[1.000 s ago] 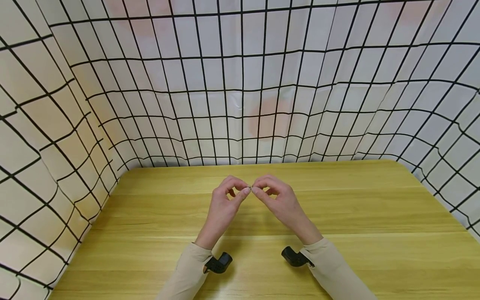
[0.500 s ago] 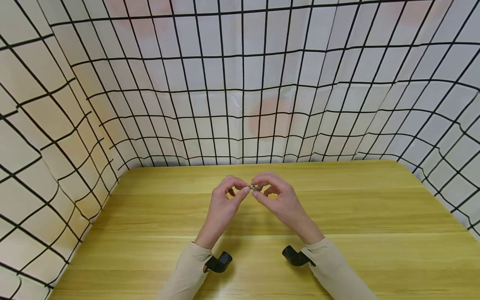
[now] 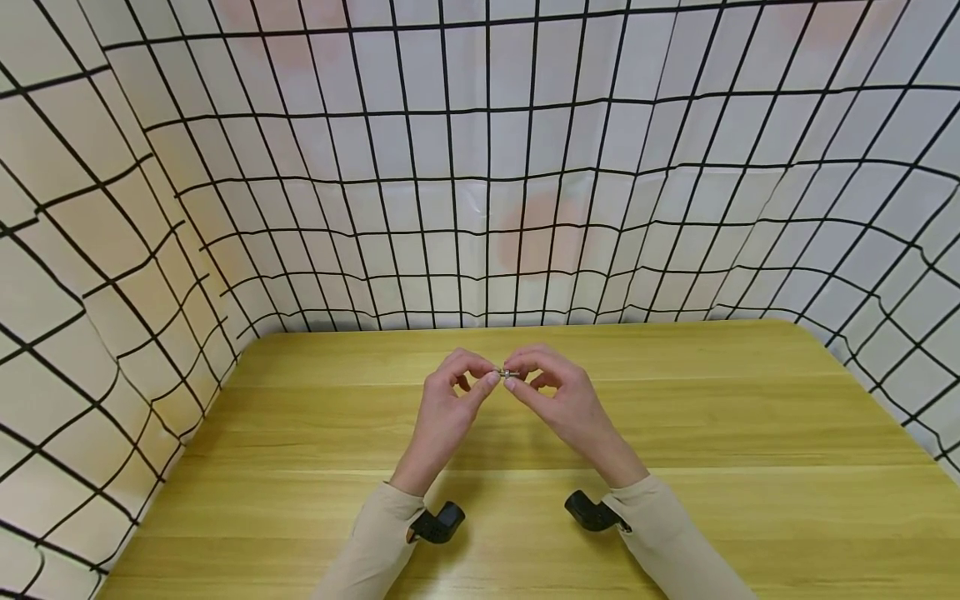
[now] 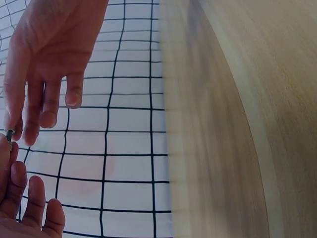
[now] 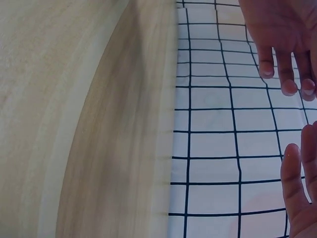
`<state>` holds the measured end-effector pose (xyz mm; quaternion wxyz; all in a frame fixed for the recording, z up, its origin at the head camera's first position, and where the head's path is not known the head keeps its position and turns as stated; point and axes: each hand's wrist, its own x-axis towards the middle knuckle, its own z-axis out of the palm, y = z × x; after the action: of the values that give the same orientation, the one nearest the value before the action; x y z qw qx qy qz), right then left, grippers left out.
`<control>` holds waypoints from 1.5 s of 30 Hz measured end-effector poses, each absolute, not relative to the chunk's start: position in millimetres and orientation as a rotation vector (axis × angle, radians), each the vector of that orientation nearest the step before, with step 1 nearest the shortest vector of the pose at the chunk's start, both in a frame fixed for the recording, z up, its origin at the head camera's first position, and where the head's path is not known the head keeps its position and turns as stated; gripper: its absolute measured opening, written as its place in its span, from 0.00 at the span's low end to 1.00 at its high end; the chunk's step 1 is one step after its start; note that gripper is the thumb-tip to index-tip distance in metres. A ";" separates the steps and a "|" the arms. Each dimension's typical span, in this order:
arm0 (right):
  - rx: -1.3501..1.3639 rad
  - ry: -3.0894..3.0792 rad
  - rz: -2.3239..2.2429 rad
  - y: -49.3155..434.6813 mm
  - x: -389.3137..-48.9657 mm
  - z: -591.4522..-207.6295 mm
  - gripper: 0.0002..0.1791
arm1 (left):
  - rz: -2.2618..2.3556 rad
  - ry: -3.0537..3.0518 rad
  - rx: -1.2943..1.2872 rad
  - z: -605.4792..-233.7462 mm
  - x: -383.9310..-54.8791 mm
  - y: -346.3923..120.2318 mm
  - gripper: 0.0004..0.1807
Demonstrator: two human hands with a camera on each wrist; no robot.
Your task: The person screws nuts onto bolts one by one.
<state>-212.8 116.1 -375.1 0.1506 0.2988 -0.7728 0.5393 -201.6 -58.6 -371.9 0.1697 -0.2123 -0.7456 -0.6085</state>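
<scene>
One metal piece (image 3: 506,374) between fingers (image 3: 534,359)

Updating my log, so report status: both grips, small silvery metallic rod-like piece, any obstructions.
Left grip pinches small silvery metallic rod-like piece; right grip at its other end, contact unclear. Piece raised off yellow wood-grain tabletop. No obstruction visible.

No readable text, labels, brands, numbers or signs — head view, both wrist views alike.

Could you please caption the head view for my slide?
Left hand and right hand meet at a small metallic piece above a wood-grain table, gridded backdrop behind.
</scene>
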 end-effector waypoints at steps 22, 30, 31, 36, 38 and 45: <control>0.775 -2.322 1.566 116.4 -213.5 -378.2 0.05 | -1.755 -2.120 -0.605 -372.9 -201.6 -57.4 0.03; 0.832 -2.270 1.545 118.3 -213.2 -376.2 0.13 | -1.750 -2.102 -0.612 -373.5 -201.8 -57.2 0.03; 0.849 -2.256 1.538 118.4 -213.4 -375.8 0.13 | -1.746 -2.102 -0.611 -373.3 -201.7 -57.2 0.03; 0.905 -2.213 1.508 118.4 -214.1 -374.6 0.13 | -1.745 -2.099 -0.609 -372.1 -201.6 -57.0 0.03; 0.915 -2.204 1.504 118.1 -214.3 -374.7 0.12 | -1.745 -2.102 -0.607 -372.2 -201.7 -57.0 0.02; 0.930 -2.189 1.507 117.1 -214.3 -374.8 0.10 | -1.740 -2.111 -0.604 -373.1 -202.1 -56.8 0.03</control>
<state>-214.3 117.1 -374.8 0.1624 0.3260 -0.7671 0.5282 -202.1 -56.8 -373.1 0.1695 -0.2125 -0.7426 -0.6121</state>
